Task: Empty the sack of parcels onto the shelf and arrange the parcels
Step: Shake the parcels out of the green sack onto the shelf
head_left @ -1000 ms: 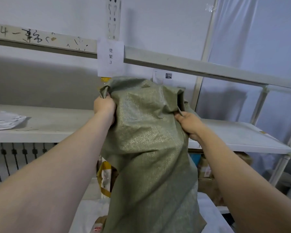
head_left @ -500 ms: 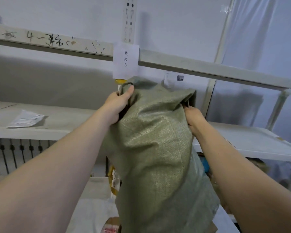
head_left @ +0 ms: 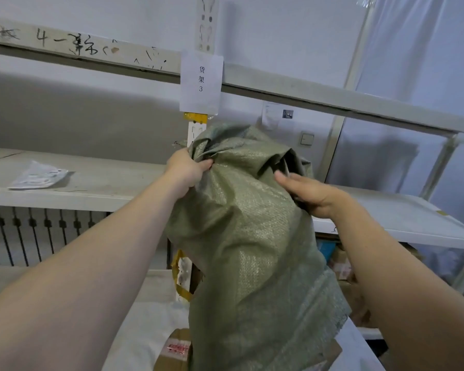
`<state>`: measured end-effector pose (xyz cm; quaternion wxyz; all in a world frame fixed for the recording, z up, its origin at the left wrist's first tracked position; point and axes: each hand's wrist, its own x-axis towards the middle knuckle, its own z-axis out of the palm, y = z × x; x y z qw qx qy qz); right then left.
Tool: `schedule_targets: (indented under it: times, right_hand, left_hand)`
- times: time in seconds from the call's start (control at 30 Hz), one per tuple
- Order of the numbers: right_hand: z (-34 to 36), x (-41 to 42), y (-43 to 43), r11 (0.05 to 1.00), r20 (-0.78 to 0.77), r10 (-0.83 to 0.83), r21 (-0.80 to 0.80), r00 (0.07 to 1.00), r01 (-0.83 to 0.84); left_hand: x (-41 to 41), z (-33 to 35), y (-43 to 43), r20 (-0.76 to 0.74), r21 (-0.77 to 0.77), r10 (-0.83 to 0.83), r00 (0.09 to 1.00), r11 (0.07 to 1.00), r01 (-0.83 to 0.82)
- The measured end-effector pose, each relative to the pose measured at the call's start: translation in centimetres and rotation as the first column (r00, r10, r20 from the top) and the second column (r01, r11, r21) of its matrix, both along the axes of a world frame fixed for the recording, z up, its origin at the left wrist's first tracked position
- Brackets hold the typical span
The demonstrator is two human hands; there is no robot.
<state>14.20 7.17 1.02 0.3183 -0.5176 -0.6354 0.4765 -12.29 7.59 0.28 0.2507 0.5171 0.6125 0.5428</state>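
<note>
While still gripping sack (head_left: 247, 236) top with left hand (head_left: 186, 170), now lays right hand (head_left: 314, 195) flatter against mouth; hold unclear.

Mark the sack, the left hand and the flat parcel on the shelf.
sack (head_left: 249, 231), head view, woven front face.
left hand (head_left: 186, 170), head view, back of the hand.
flat parcel (head_left: 38, 176), head view, middle of its top.

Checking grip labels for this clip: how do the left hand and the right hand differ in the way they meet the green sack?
The left hand bunches fabric of the sack in curled fingers near its top. The right hand lies against the sack's right side with its thumb straight and its fingers hidden behind a fold. The left hand also sits higher in the picture than the right hand. Both touch the sack's upper part.
</note>
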Motion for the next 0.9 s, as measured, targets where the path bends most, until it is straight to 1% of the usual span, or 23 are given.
schedule_targets:
  times: [0.03, 0.07, 0.1, 0.13, 0.17, 0.23, 0.3, 0.33, 0.4, 0.43, 0.47, 0.57, 0.67, 0.7, 0.8, 0.87, 0.9]
  right_hand:
    - [-0.3, 0.1, -0.3, 0.999, 0.101, 0.040, -0.025, 0.994, -0.038]
    - [-0.6, 0.0, -0.8, 0.998, 0.168, 0.056, -0.032, 0.984, -0.051]
    - [-0.9, -0.1, -0.8, 1.000, 0.208, 0.031, -0.005, 0.978, -0.030]
    - [-1.2, -0.5, -0.8, 0.998, 0.218, -0.016, 0.056, 0.976, 0.004]
    - [-1.3, -1.0, -0.6, 0.992, 0.196, -0.061, 0.118, 0.979, 0.038]
    - [-1.1, -2.1, -0.6, 0.976, 0.074, -0.106, 0.200, 0.992, 0.090]
    - [-0.2, -3.2, -0.5, 0.961, -0.093, -0.125, 0.235, 0.988, 0.144]
    - [0.4, -3.7, -0.7, 0.954, -0.187, -0.142, 0.237, 0.972, 0.185]
    - [1.5, -4.2, -0.7, 0.939, -0.379, -0.157, 0.229, 0.912, 0.256]
    - [1.9, -4.3, -0.6, 0.936, -0.439, -0.160, 0.218, 0.884, 0.278]
    - [2.2, -4.5, -0.7, 0.932, -0.452, -0.171, 0.213, 0.876, 0.292]
    - [2.1, -4.8, -0.7, 0.924, -0.352, -0.222, 0.221, 0.909, 0.311]
    - [1.1, -4.8, -0.5, 0.920, -0.440, -0.248, 0.172, 0.863, 0.352]
    - [0.7, -4.9, -0.2, 0.916, -0.415, -0.271, 0.167, 0.869, 0.366]
    - [0.1, -5.0, 0.5, 0.886, -0.245, -0.370, 0.199, 0.896, 0.420]
    - [0.2, -5.0, 1.0, 0.840, -0.172, -0.472, 0.208, 0.864, 0.501]
    - [0.1, -4.8, 1.4, 0.814, -0.154, -0.521, 0.206, 0.839, 0.543]
  left_hand:
    - [0.0, -0.1, 0.0, 0.005, 0.011, 0.028, 1.000, 1.000, -0.028]
    - [0.1, -0.2, -0.1, 0.012, 0.018, 0.048, 0.999, 0.999, -0.048]
    - [0.2, -0.2, -0.1, 0.020, 0.024, 0.063, 0.998, 0.998, -0.064]
    - [0.4, -0.2, -0.2, 0.023, 0.033, 0.076, 0.997, 0.997, -0.077]
    - [0.5, -0.1, -0.2, 0.022, 0.047, 0.092, 0.996, 0.995, -0.093]
    - [0.6, 0.6, -0.3, 0.011, 0.079, 0.134, 0.991, 0.988, -0.135]
    - [0.4, 1.9, -0.4, -0.008, 0.112, 0.162, 0.987, 0.981, -0.160]
    - [0.3, 2.6, -0.4, -0.024, 0.127, 0.168, 0.986, 0.978, -0.163]
    - [0.2, 4.4, -0.4, -0.081, 0.156, 0.175, 0.981, 0.974, -0.161]
    - [0.2, 5.2, -0.4, -0.113, 0.165, 0.171, 0.979, 0.975, -0.152]
    - [0.3, 5.8, -0.4, -0.141, 0.167, 0.162, 0.977, 0.976, -0.138]
    - [0.7, 6.3, -0.1, -0.215, 0.121, 0.116, 0.970, 0.988, -0.091]
    - [1.2, 5.6, 0.3, -0.249, 0.102, 0.095, 0.964, 0.992, -0.071]
    - [1.3, 5.4, 0.4, -0.252, 0.094, 0.092, 0.963, 0.993, -0.071]
    - [1.5, 4.1, 0.4, -0.235, 0.051, 0.062, 0.970, 0.997, -0.052]
    - [1.6, 2.5, 0.3, -0.186, 0.049, 0.103, 0.977, 0.994, -0.095]
    - [1.6, 1.7, 0.2, -0.172, 0.036, 0.155, 0.973, 0.988, -0.151]
